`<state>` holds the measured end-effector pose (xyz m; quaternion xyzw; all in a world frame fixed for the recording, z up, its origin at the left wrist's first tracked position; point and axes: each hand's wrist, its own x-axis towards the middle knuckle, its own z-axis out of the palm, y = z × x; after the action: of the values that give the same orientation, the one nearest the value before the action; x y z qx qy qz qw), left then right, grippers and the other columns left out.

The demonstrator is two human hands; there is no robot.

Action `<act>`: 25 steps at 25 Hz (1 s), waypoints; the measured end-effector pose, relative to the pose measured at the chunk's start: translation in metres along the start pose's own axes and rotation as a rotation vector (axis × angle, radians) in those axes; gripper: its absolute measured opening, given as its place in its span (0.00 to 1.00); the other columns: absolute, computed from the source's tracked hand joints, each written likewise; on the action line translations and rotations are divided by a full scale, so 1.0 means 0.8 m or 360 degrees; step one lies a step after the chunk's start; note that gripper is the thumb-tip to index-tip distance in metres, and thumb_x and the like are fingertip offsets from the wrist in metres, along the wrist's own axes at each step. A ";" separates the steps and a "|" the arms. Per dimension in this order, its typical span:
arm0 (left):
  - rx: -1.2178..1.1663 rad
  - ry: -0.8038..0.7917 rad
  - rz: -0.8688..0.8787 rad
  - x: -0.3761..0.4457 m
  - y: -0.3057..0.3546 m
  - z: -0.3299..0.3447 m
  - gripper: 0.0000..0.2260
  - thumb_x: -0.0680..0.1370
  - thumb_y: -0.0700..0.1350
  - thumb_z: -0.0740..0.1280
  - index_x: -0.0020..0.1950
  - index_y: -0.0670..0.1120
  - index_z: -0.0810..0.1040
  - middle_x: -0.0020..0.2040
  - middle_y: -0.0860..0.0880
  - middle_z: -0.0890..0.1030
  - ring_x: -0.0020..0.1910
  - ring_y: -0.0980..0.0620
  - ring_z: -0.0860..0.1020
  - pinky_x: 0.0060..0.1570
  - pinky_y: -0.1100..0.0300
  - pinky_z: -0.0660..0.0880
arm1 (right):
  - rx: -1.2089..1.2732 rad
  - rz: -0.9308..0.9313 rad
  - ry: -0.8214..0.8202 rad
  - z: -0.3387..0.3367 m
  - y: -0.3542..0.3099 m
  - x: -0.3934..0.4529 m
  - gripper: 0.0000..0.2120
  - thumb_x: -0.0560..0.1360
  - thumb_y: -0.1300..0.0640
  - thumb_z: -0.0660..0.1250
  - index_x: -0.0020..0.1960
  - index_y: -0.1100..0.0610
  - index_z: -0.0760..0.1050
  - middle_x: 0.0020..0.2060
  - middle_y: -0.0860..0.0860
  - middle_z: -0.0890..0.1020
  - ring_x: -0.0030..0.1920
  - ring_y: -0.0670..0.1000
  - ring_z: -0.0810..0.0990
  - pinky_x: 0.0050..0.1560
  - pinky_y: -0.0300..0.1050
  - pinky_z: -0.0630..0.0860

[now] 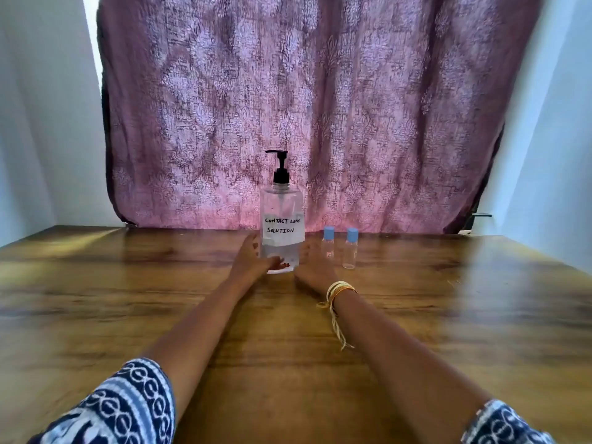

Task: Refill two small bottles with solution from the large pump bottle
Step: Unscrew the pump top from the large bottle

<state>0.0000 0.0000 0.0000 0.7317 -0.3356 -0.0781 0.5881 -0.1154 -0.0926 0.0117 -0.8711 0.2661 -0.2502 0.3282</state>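
Head view: reaching out across the glossy wooden table [128, 315], patterned sleeves [121, 411] nearest. Left hand [253, 259] and right hand [315, 267] cupping the base of the clear pump bottle [282, 225] at twelve o'clock, probably steadying it for a pull closer. Standing capped at one o'clock, two small bottles [339, 248], blue-lidded, transparent. Hanging behind, purple patterned curtain [320, 91].
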 end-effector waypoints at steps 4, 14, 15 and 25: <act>0.0222 -0.0115 -0.0007 0.018 -0.010 0.001 0.34 0.67 0.43 0.78 0.69 0.44 0.69 0.67 0.43 0.76 0.59 0.47 0.76 0.55 0.55 0.73 | 0.0168 -0.0085 0.0045 0.011 0.004 0.022 0.19 0.72 0.69 0.63 0.63 0.62 0.71 0.58 0.61 0.79 0.58 0.60 0.76 0.56 0.49 0.74; 0.0307 -0.0268 0.0051 -0.067 0.014 -0.015 0.32 0.67 0.44 0.78 0.69 0.45 0.71 0.65 0.46 0.78 0.61 0.48 0.77 0.61 0.51 0.74 | 0.0226 -0.0105 -0.0042 -0.021 0.012 -0.068 0.28 0.71 0.69 0.66 0.70 0.58 0.66 0.58 0.54 0.79 0.59 0.56 0.77 0.54 0.42 0.77; 0.0288 -0.0274 0.0046 -0.082 0.018 -0.016 0.33 0.67 0.45 0.78 0.69 0.45 0.71 0.65 0.47 0.78 0.61 0.48 0.77 0.63 0.49 0.74 | 0.0241 -0.0103 -0.0046 -0.025 0.013 -0.084 0.28 0.70 0.70 0.66 0.69 0.59 0.68 0.57 0.54 0.80 0.59 0.55 0.78 0.50 0.36 0.75; 0.0347 -0.0594 0.0079 -0.187 0.065 -0.048 0.34 0.67 0.46 0.78 0.70 0.46 0.68 0.65 0.46 0.77 0.56 0.51 0.78 0.55 0.55 0.78 | 0.0177 -0.0142 -0.0226 -0.069 -0.004 -0.197 0.28 0.69 0.69 0.69 0.67 0.56 0.68 0.56 0.52 0.79 0.56 0.53 0.78 0.52 0.44 0.79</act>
<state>-0.1155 0.1138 0.0166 0.7554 -0.4630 -0.1609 0.4348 -0.2638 -0.0155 0.0091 -0.8781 0.1890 -0.2165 0.3825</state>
